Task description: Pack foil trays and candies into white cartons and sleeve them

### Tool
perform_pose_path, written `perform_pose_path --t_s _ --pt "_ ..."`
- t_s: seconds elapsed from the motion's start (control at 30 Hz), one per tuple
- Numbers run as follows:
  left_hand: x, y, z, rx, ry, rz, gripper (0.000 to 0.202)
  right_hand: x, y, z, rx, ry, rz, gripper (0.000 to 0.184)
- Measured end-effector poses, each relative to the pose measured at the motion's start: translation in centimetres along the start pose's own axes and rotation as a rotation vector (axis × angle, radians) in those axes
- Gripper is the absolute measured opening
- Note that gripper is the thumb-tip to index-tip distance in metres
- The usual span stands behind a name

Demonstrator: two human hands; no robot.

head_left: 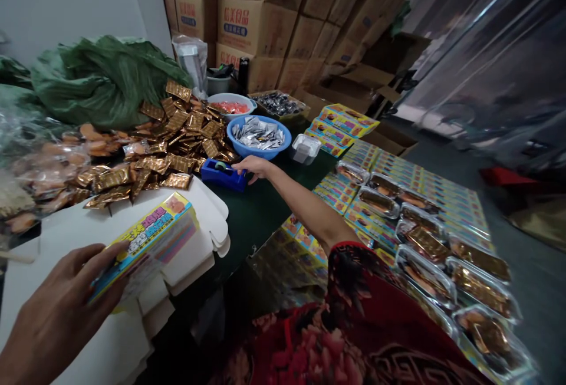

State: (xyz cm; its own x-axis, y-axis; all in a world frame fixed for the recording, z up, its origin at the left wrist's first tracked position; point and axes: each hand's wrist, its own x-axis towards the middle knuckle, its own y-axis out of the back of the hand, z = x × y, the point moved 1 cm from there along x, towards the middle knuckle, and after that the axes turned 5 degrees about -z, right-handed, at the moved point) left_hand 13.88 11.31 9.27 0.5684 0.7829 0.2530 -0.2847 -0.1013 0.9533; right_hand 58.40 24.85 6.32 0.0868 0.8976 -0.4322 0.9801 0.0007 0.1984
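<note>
My left hand (66, 302) is closed around one end of a small printed carton (161, 226), yellow, blue and pink. The carton is tilted above a stack of flat white cardboard blanks (212, 208). My right hand (255, 168) reaches out to the near right end of a blue tape dispenser (221, 180) on the dark green table. Its fingers are drawn together at that end; whatever they pinch is too small to see. A roll of tape (220, 165) sits inside the dispenser.
Gold sachets (177, 131) are heaped behind the blanks. A blue basin (283, 148) of silver sachets and a basin of red packets (230, 106) stand behind the dispenser. To the right, filled plastic trays (424, 243) lie on rows of cartons (455, 196).
</note>
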Motion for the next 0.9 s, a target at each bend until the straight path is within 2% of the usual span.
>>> perform_pose_path --t_s 0.13,0.27,0.4,0.53,0.63,0.73,0.83,0.9 --pt "-0.1 0.1 -0.4 0.043 -0.027 -0.014 0.059 -0.3 -0.5 0.5 0.225 0.037 0.084 0.03" --pt "0.0 0.3 -0.3 0.039 -0.022 -0.024 0.059 -2.2 -0.4 1.8 0.326 0.141 0.073 0.033" --pt "0.0 0.4 0.0 -0.009 0.038 -0.027 0.057 -3.8 0.3 3.7 0.277 0.173 0.022 0.016" --pt "0.1 0.5 -0.4 -0.046 0.021 -0.032 0.056 -3.5 0.5 4.6 0.184 0.105 -0.011 0.018" --pt "0.4 0.8 -0.2 -0.021 0.019 -0.066 0.048 -2.8 0.2 4.3 0.139 0.065 0.039 0.02" --pt "0.6 1.4 0.3 -0.006 0.077 -0.057 0.04 -3.0 0.3 4.0 0.092 0.06 0.153 0.023" --pt "0.2 1.9 0.3 -0.126 0.152 -0.048 0.057 -4.8 0.4 3.9 0.067 0.099 0.259 0.026" --pt "-0.5 1.9 0.3 -0.269 0.183 -0.067 0.071 -7.0 -0.5 4.0 0.072 0.134 0.275 0.024"
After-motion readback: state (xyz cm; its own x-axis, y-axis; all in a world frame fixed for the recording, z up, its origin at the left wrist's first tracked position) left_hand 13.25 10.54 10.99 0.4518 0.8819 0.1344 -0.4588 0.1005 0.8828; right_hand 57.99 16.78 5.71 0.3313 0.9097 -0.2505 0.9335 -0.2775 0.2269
